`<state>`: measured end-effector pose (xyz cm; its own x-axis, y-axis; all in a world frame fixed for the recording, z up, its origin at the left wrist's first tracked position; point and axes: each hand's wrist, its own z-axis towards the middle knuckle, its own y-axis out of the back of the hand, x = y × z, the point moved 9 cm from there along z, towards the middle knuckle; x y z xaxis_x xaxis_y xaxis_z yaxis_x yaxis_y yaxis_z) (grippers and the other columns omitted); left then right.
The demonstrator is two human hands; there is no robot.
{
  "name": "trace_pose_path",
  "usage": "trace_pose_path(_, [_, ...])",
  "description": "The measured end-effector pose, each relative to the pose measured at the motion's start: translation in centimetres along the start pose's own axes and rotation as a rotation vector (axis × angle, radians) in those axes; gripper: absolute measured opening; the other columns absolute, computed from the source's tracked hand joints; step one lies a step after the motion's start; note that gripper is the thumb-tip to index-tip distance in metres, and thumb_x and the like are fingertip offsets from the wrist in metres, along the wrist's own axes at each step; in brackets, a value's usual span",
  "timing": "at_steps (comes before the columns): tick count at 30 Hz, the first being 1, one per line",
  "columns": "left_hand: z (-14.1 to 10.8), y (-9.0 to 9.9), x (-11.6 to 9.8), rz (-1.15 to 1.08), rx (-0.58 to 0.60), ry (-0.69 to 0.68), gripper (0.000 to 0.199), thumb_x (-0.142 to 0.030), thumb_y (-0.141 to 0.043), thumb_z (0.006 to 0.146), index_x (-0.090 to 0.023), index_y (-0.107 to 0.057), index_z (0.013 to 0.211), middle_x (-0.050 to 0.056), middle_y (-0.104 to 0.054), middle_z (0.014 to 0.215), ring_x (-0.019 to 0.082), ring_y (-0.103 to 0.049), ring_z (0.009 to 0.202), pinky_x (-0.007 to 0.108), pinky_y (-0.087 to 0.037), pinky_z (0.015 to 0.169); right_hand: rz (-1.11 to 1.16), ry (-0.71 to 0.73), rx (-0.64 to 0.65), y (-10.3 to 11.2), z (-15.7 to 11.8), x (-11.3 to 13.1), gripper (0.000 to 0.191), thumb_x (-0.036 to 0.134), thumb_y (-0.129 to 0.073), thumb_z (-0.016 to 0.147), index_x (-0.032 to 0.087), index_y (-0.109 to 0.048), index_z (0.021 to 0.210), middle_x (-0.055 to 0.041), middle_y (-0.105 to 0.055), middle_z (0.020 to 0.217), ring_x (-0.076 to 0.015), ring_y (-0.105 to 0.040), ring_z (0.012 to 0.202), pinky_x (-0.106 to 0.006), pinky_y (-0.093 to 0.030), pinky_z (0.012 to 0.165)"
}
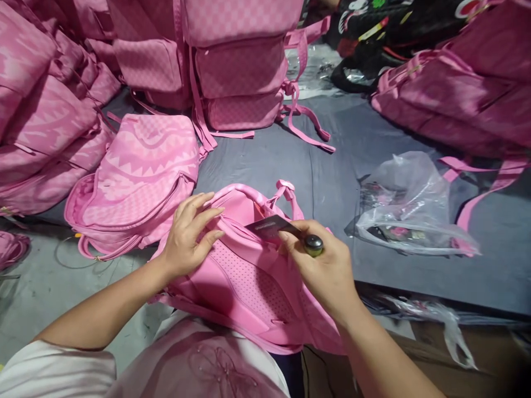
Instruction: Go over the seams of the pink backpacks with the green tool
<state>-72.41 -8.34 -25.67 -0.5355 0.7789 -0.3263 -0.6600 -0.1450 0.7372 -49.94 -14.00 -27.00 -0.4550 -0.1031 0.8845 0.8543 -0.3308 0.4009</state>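
Note:
A pink backpack (pixel 253 282) leans tilted at the table's near edge against my body, its dotted back panel facing up and its top opening parted. At the upper edge of that opening, my left hand (pixel 188 235) holds the fabric between thumb and fingers. My right hand (pixel 319 262) is closed around a small tool (pixel 313 245) with a rounded black end and a greenish handle. Its fingers also pinch a flat dark card (pixel 271 226), which lies over the opening. Whatever part of the tool sits inside my palm is hidden.
Another pink backpack (pixel 143 171) lies to the left, with more pink bags (pixel 240 66) stacked behind. On the grey table (pixel 265 157), a clear plastic bag (pixel 409 204) holds dark cards at right. Further pink bags (pixel 460 105) and black items (pixel 385 41) stand beyond it.

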Motion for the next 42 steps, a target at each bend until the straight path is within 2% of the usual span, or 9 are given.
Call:
trace_pose_path(5, [-0.8, -2.3, 2.4, 0.076, 0.186, 0.181, 0.076, -0.055, -0.061, 0.093, -0.014, -0.036, 0.152, 0.022, -0.043, 0.154, 0.033, -0.044, 0.144, 0.052, -0.043, 0.114, -0.242, 0.246, -0.090, 0.0, 0.1, 2.2, 0.010, 0.021, -0.064, 0.092, 0.021, -0.067, 0.102, 0.0001, -0.073, 0.085, -0.0128, -0.065, 0.066, -0.023, -0.046, 0.062])
trace_pose_path(8, [-1.2, -2.6, 2.9, 0.060, 0.211, 0.173, 0.079, -0.057, -0.060, 0.092, -0.016, -0.033, 0.154, 0.018, -0.052, 0.149, 0.027, -0.055, 0.136, 0.043, -0.051, 0.110, -0.466, 0.456, -0.113, -0.6, -0.1, 3.9, 0.015, 0.017, -0.059, 0.094, 0.018, -0.066, 0.107, -0.0042, -0.075, 0.090, -0.0159, -0.069, 0.074, -0.025, -0.046, 0.065])
trace_pose_path(13, [-1.3, -1.8, 2.7, 0.032, 0.140, 0.131, 0.074, -0.053, -0.065, 0.091, -0.019, -0.039, 0.152, 0.015, -0.060, 0.143, 0.025, -0.060, 0.130, 0.039, -0.054, 0.107, -0.735, 0.307, 0.291, -4.8, 1.9, 3.2, 0.020, 0.007, -0.054, 0.086, 0.020, -0.069, 0.090, -0.0019, -0.073, 0.075, -0.0167, -0.066, 0.064, -0.027, -0.031, 0.054])
trace_pose_path(16, [-1.5, -1.8, 2.6, 0.008, 0.125, 0.126, 0.076, -0.049, -0.068, 0.090, -0.021, -0.038, 0.154, 0.014, -0.059, 0.143, 0.025, -0.060, 0.131, 0.038, -0.053, 0.108, -0.851, 0.236, 0.573, -8.3, 2.6, 3.2, 0.013, 0.021, -0.060, 0.091, 0.019, -0.070, 0.083, -0.0058, -0.072, 0.072, -0.0200, -0.065, 0.064, -0.031, -0.024, 0.053])
trace_pose_path(19, [-1.7, -1.9, 2.8, -0.020, 0.120, 0.130, 0.076, -0.043, -0.069, 0.090, -0.024, -0.036, 0.155, 0.014, -0.058, 0.145, 0.025, -0.060, 0.131, 0.039, -0.053, 0.109, -0.854, 0.266, 0.717, -11.5, 3.1, 3.7, 0.026, 0.037, -0.059, 0.096, 0.017, -0.072, 0.086, -0.0099, -0.072, 0.074, -0.0240, -0.068, 0.069, -0.032, -0.024, 0.055])
trace_pose_path(21, [-1.9, -2.1, 3.1, -0.041, 0.127, 0.144, 0.075, -0.040, -0.071, 0.089, -0.024, -0.037, 0.155, 0.014, -0.057, 0.146, 0.025, -0.060, 0.131, 0.039, -0.053, 0.109, -0.864, 0.268, 0.764, -13.0, 3.5, 3.3, 0.021, 0.029, -0.058, 0.095, 0.017, -0.074, 0.087, -0.0103, -0.073, 0.076, -0.0251, -0.069, 0.072, -0.032, -0.025, 0.055])
trace_pose_path(31, [-1.9, -2.8, 3.3, -0.069, 0.119, 0.199, 0.078, -0.027, -0.078, 0.083, -0.016, -0.042, 0.150, 0.016, -0.060, 0.141, 0.027, -0.060, 0.131, 0.042, -0.054, 0.109, -0.838, 0.219, 0.764, -13.5, 3.5, 0.9, 0.016, 0.022, -0.058, 0.092, 0.018, -0.073, 0.088, -0.0076, -0.074, 0.076, -0.0214, -0.069, 0.072, -0.028, -0.030, 0.058])
trace_pose_path(38, [-1.7, -3.4, 3.9, -0.137, 0.139, 0.278, 0.079, -0.017, -0.080, 0.078, -0.019, -0.044, 0.149, 0.014, -0.059, 0.144, 0.026, -0.057, 0.134, 0.044, -0.051, 0.113, -0.894, 0.203, 0.765, -14.6, 3.8, -0.1, 0.017, 0.016, -0.054, 0.091, 0.017, -0.071, 0.089, -0.0093, -0.074, 0.079, -0.0220, -0.070, 0.075, -0.029, -0.024, 0.056])
trace_pose_path(42, [-1.9, -3.4, 4.1, -0.172, 0.158, 0.319, 0.080, -0.021, -0.080, 0.079, -0.024, -0.043, 0.151, 0.012, -0.058, 0.145, 0.025, -0.057, 0.135, 0.045, -0.051, 0.113, -0.872, 0.215, 0.684, -13.6, 3.6, 0.3, 0.018, 0.011, -0.055, 0.088, 0.017, -0.071, 0.094, -0.0083, -0.075, 0.083, -0.0220, -0.071, 0.077, -0.029, -0.028, 0.059])
